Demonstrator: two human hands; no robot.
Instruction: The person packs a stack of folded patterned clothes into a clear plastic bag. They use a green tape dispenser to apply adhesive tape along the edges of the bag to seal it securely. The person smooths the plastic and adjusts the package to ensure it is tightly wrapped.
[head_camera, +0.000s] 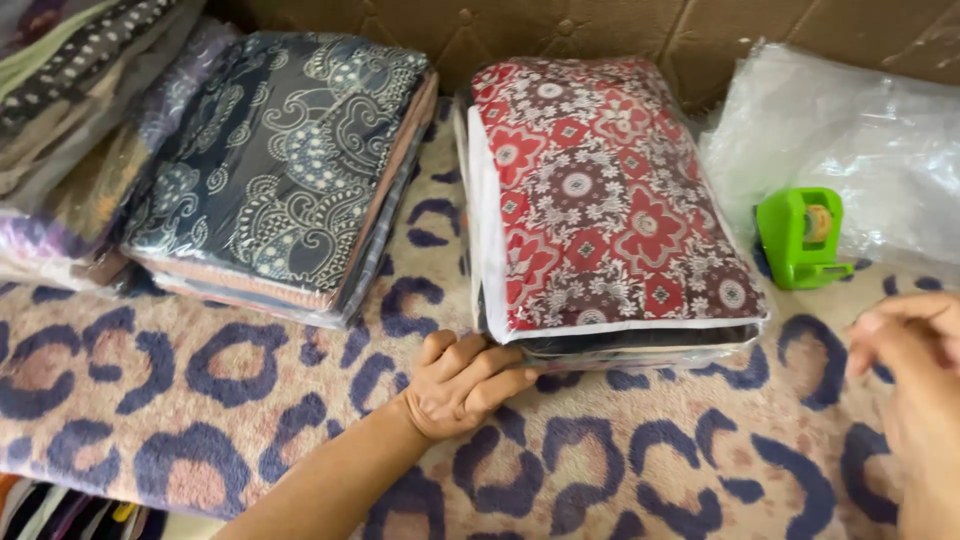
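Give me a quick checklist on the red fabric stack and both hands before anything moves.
1. Left hand touching the near left corner of the red patterned stack: ok.
2. Left fingers tucked under the stack: cannot tell.
3. Right hand free of the stack: ok, though blurred.
4. Stack lying flat on the spotted blanket: ok.
5. Green tape dispenser apart from the stack: ok.

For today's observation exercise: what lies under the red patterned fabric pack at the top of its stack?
Under the red patterned pack, a darker bagged fabric shows at the front edge, where the left hand touches. Its pattern and anything deeper are covered.
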